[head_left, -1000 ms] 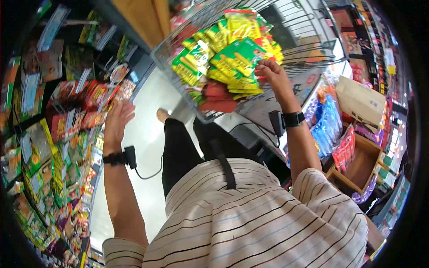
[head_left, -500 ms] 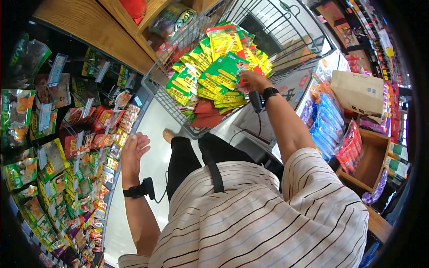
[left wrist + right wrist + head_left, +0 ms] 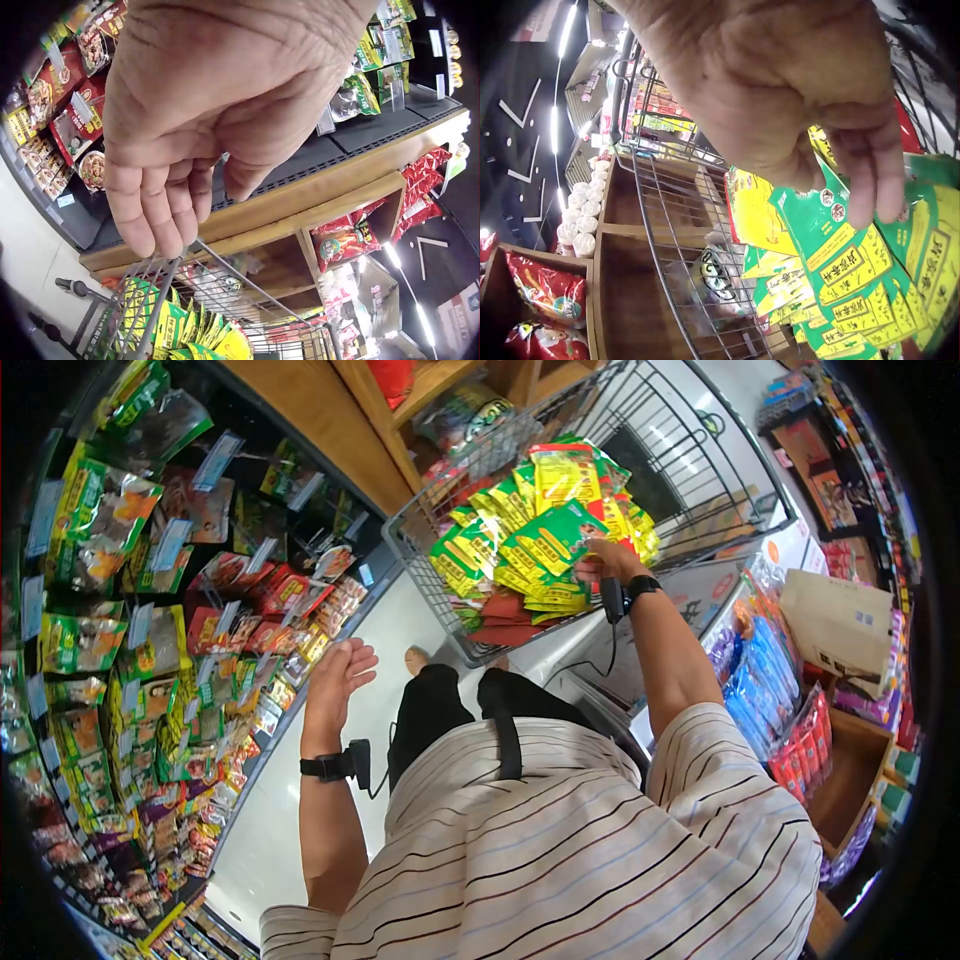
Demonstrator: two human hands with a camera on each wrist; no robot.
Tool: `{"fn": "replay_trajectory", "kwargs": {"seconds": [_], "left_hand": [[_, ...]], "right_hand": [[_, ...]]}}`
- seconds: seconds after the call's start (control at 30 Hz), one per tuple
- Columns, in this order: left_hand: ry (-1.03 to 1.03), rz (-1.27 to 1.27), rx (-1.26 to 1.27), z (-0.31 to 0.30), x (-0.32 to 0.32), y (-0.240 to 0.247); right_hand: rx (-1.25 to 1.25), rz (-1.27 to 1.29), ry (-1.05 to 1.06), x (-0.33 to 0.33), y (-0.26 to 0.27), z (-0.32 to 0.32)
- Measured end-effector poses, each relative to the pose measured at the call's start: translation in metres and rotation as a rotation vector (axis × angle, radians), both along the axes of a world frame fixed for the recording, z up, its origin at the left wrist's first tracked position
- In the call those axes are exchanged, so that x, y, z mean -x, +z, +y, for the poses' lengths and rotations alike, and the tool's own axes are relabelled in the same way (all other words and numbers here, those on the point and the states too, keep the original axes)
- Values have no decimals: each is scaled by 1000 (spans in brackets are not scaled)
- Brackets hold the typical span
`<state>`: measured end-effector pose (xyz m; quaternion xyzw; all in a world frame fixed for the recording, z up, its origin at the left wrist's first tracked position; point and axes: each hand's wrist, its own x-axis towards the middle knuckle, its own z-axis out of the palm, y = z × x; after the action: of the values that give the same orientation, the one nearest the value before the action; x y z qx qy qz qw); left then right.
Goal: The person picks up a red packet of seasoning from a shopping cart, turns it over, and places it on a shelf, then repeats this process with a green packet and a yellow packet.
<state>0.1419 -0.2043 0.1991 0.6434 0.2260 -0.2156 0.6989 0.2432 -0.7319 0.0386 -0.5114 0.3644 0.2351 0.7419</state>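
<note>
The right hand (image 3: 610, 563) has bent fingers at the edge of a green-and-yellow packet (image 3: 545, 543); whether its grip pinches or merely touches, I cannot tell. That packet is on top of a loose heap of similar packets (image 3: 480, 538) inside a wire shopping cart (image 3: 430, 598). Red packets (image 3: 508, 625) show at the heap's near edge. The left hand (image 3: 338, 678) is empty, fingers extended, beside a display of bagged goods (image 3: 80, 642). Blue packs (image 3: 755, 685) lie outside the cart, to the right. The likely trouble is sliding: the wrappers look slick and overlap, so tugging one could drag its neighbours.
</note>
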Motion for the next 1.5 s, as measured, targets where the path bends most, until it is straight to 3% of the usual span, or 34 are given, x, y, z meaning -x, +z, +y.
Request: {"fn": "replay_trajectory", "kwargs": {"seconds": [0.13,0.37,0.53,0.77,1.0,1.27,1.5], "left_hand": [[11,15,-12,-2,11,8],[53,52,5,1,20,-2],[-44,5,4,-14,-7,0],[-542,-360,-272,-59,-76,1],[-459,-274,-57,-47,-109,38],[-306,-207,91,0,-93,34],[-191,-215,50,37,-79,43]], "right_hand": [[53,90,-59,-7,-20,10],[14,8,-23,-3,-12,1],[-65,-117,20,-2,57,17],[-145,-352,175,31,173,64],[-174,-466,262,36,216,87],[-111,-438,306,34,204,83],[-113,-411,323,29,202,83]]}}
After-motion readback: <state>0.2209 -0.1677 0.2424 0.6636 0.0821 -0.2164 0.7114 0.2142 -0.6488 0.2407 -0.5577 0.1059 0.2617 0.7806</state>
